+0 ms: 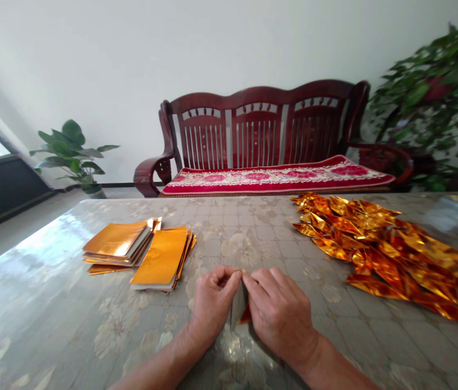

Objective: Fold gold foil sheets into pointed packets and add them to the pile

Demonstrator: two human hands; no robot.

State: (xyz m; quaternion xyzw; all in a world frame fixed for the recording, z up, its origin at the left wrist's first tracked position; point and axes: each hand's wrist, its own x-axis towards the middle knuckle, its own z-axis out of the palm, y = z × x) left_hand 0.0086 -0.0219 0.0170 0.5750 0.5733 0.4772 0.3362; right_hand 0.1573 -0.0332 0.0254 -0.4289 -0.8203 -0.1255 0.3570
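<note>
My left hand [214, 297] and my right hand [279, 309] meet over the near middle of the table, thumbs and forefingers closed in a pinch. Between them is a sheet of foil paper [237, 310], its dull grey side showing and an orange-gold corner visible beside my right fingers. Most of the sheet is hidden by my hands. To the left lie two stacks of flat gold foil paper, one stack [115, 239] behind the other stack [159, 257]. On the right spreads a heap of folded gold foil pieces [375, 244] with pointed ends.
The table [249, 227] has a glossy, flower-patterned cover. Beyond its far edge stands a dark red wooden bench [255, 103] with a red patterned cushion [277, 176]. One potted plant [75, 154] is at the left, and a large leafy plant [436, 92] at the right.
</note>
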